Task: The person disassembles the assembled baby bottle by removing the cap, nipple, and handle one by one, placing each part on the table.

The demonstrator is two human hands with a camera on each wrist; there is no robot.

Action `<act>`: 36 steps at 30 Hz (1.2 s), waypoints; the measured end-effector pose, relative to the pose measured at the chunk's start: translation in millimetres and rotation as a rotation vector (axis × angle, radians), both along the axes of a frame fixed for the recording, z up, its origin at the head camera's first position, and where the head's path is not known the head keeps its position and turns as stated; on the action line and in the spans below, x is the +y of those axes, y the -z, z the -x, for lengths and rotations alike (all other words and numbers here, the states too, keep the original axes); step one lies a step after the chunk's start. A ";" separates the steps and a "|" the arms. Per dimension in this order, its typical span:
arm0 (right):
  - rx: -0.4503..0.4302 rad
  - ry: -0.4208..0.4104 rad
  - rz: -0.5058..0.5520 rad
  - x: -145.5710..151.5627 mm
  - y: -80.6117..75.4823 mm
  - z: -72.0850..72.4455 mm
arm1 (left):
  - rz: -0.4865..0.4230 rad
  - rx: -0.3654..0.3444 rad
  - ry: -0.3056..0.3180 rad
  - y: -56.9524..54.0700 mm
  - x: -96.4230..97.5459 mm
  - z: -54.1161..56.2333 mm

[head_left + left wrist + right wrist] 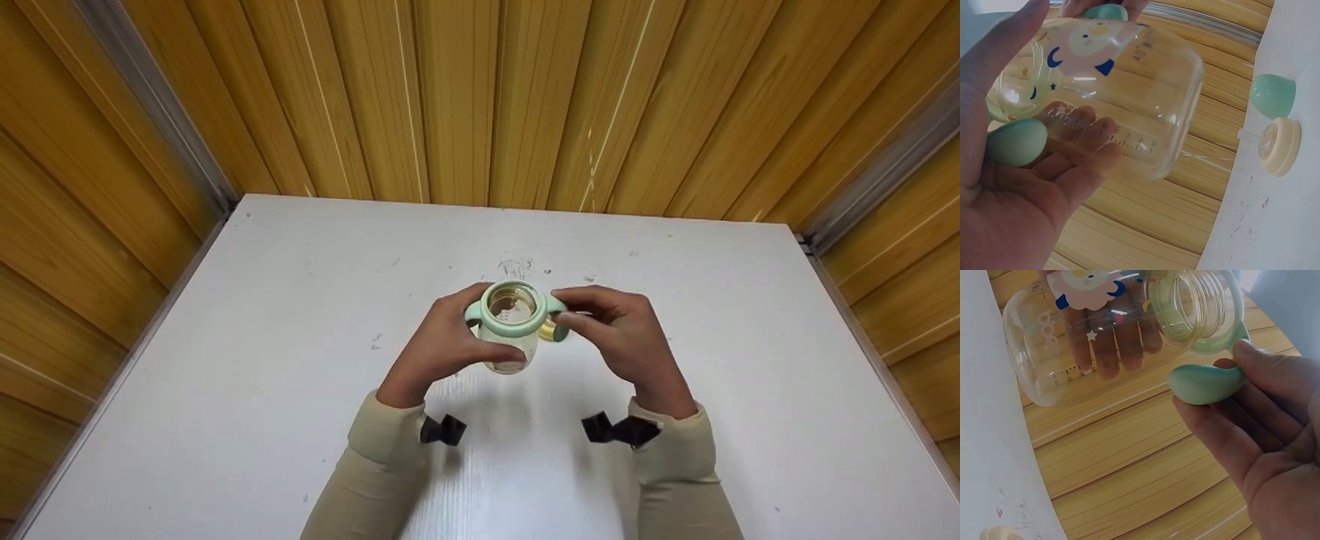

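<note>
A clear baby bottle (527, 345) with moon and star prints is held above the table, its open mouth toward the head camera. Around its neck sits a mint-green handle ring (510, 328) with two curved handles. My left hand (442, 341) grips the bottle from the left, thumb across the front and fingers behind the clear wall (1168, 112). At the opposite side, my right hand (622, 337) pinches the right handle (1204, 385) between thumb and fingers. Beyond the bottle, a teat in a cream collar (1280, 147) lies on the table beside a green cap (1274, 95).
The white table (262, 337) has small dark scuffs (517, 266) beyond the hands. Yellow wood-look panels (450, 97) stand behind it and at both sides, with metal posts at the corners. Black mounts (444, 430) are strapped to both wrists.
</note>
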State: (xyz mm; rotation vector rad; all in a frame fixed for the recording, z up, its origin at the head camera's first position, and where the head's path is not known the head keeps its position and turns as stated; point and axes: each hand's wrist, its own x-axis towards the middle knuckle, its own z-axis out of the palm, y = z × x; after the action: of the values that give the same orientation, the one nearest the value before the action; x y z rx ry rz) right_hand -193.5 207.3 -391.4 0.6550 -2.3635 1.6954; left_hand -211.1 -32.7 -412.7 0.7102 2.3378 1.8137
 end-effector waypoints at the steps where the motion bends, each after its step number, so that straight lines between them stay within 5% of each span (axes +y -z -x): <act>1: 0.000 -0.001 0.007 -0.1 -0.3 -0.2 | 0.004 0.000 0.000 -0.2 -0.1 0.1; 17: 0.016 0.001 0.056 0.2 -0.8 -2.6 | 0.028 0.009 -0.004 1.3 1.1 -1.2; 36: 0.025 -0.001 0.259 5.2 -3.7 -0.6 | 0.010 0.016 0.014 2.9 1.4 0.0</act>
State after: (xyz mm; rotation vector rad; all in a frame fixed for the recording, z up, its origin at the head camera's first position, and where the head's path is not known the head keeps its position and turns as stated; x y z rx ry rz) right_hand -192.8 212.5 -387.8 0.6267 -2.0763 1.9351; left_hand -211.1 -31.2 -415.7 0.7405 2.3446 1.7958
